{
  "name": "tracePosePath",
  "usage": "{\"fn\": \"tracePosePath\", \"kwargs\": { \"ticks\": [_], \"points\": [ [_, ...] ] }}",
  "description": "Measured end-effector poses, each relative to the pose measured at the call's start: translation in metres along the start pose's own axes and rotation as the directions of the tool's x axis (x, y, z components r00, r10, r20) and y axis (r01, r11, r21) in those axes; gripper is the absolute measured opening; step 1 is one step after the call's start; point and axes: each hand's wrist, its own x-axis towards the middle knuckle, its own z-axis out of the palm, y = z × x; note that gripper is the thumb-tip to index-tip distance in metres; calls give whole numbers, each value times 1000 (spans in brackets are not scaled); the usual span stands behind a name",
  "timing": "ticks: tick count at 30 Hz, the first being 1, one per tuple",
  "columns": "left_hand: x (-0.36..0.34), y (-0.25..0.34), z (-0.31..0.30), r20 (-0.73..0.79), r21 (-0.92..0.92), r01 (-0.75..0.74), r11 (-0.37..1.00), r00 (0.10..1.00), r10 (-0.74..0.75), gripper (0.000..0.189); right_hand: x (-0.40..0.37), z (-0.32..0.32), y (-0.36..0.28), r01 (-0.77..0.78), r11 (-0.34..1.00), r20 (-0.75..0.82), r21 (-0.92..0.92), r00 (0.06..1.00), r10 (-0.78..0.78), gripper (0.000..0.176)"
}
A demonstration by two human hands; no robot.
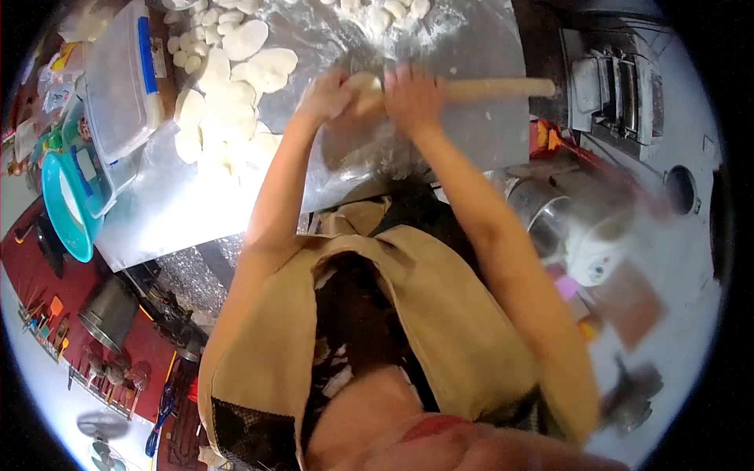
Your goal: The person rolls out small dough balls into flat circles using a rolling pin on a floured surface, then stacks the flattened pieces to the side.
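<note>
On the metal table, a small round of dough (pixel 364 82) lies between my two hands. My left hand (pixel 326 96) is closed at its left edge, fingers curled and pinching it. My right hand (pixel 413 98) presses over a wooden rolling pin (pixel 503 88), which sticks out to the right. The pin's left part is hidden by my hand or blurred. Flat rolled dough rounds (pixel 228 118) overlap in a pile to the left of my left hand. Small dough pieces (pixel 206 35) sit behind that pile, and more dough pieces (pixel 381 17) lie in flour at the far edge.
The metal table (pixel 173 212) has its near edge close to my apron. A clear plastic box (pixel 118 86) with a blue clip and a turquoise basin (pixel 71 208) stand at the left. Right of the table are a metal pot (pixel 542 212) and a stove-like metal unit (pixel 620 86).
</note>
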Motion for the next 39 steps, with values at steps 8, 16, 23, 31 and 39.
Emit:
{"fn": "tracePosePath", "kwargs": {
  "ticks": [8, 16, 23, 31, 39],
  "points": [
    [-10, -40, 1, -100, -102, -35, 994, 995, 25, 24, -1, 9, 3, 218, 974, -186, -59, 956, -225, 32],
    [7, -19, -29, 31, 62, 46, 997, 998, -48, 22, 34, 17, -10, 159, 987, -208, 15, 966, -153, 25],
    [11, -18, -30, 27, 21, 32, 999, 999, -32, 27, 76, 20, -31, 106, 994, -281, -12, 954, -105, 27],
    [-20, -26, -4, -77, -10, 145, 989, 986, -145, 24, 7, 16, -21, 250, 968, -179, -10, 952, -247, 30],
    [-38, -45, -16, -72, -172, 154, 973, 983, -168, 25, -15, 16, -12, 327, 944, -205, 47, 928, -311, 29]
  ]
}}
